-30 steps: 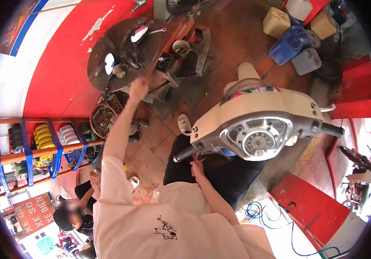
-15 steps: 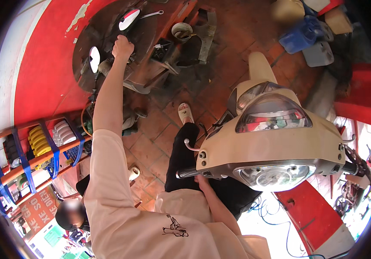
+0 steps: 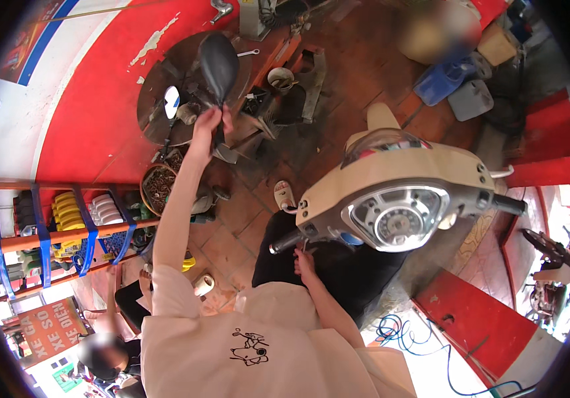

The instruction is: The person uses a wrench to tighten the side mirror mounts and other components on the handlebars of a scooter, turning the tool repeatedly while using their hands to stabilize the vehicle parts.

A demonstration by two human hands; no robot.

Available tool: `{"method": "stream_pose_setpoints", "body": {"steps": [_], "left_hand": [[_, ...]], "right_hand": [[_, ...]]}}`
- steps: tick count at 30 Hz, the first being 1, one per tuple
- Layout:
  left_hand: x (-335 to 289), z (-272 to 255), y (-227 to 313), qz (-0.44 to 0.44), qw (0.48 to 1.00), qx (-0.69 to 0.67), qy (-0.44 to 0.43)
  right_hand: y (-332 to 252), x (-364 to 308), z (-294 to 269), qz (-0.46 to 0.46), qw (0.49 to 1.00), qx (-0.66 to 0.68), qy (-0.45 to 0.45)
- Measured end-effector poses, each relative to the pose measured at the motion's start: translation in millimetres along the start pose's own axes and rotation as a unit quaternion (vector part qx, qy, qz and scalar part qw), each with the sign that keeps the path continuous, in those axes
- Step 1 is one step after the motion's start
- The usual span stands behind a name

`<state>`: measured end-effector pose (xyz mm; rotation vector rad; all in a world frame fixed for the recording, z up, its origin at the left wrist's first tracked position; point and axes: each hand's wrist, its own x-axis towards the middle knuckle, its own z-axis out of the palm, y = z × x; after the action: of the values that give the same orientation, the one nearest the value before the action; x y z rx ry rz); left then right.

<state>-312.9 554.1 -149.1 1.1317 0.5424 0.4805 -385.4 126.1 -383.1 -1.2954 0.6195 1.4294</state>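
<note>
My left hand [image 3: 212, 125] reaches forward, closed round the stem of a black rear-view mirror [image 3: 219, 65], its dark back facing up. It is over the near side of a round dark table [image 3: 155, 86]. A second rear-view mirror [image 3: 171, 103] lies there with its glass showing, beside a roll [image 3: 187, 113] of something greyish. My right hand [image 3: 303, 263] is low in front of my body, fingers curled, just below the left handlebar grip [image 3: 287, 241] of a beige scooter [image 3: 398, 166]. A thin bit shows above those fingers, too small to name.
A wrench [image 3: 248, 52] and a cup [image 3: 281, 79] lie beyond my left hand. Blue [image 3: 436, 81] and grey jugs [image 3: 471, 99] stand at the far right. At left is a shelf rack [image 3: 39, 242]; a person [image 3: 109, 355] sits below it. A hose [image 3: 398, 328] coils at lower right.
My left hand has picked up a mirror from the table and drawn it nearer, turned glass side away. My view has shifted, and the scooter's dashboard now shows more fully.
</note>
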Motion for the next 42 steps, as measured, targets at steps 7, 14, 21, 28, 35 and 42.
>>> {"method": "stream_pose_setpoints", "body": {"steps": [7, 14, 21, 28, 35, 42], "left_hand": [[-177, 123, 44, -0.013, 0.987, -0.027, -0.159], [-220, 232, 41, -0.070, 0.947, -0.098, -0.299], [-191, 336, 58, -0.063, 0.950, 0.122, -0.281], [-119, 426, 57, -0.102, 0.963, 0.027, -0.248], [-81, 494, 22, 0.045, 0.987, -0.093, -0.127], [-60, 534, 17, 0.103, 0.987, -0.120, -0.024]], "right_hand": [[-4, -6, 8, -0.047, 0.999, -0.010, -0.011], [2, -15, 4, -0.094, 0.995, -0.045, -0.010], [9, 16, 7, -0.192, 0.953, -0.230, 0.033], [-2, -8, 5, -0.188, 0.947, -0.254, 0.054], [-7, -15, 0, -0.203, 0.950, -0.232, 0.054], [-9, -26, -3, -0.195, 0.945, -0.254, 0.060]]}}
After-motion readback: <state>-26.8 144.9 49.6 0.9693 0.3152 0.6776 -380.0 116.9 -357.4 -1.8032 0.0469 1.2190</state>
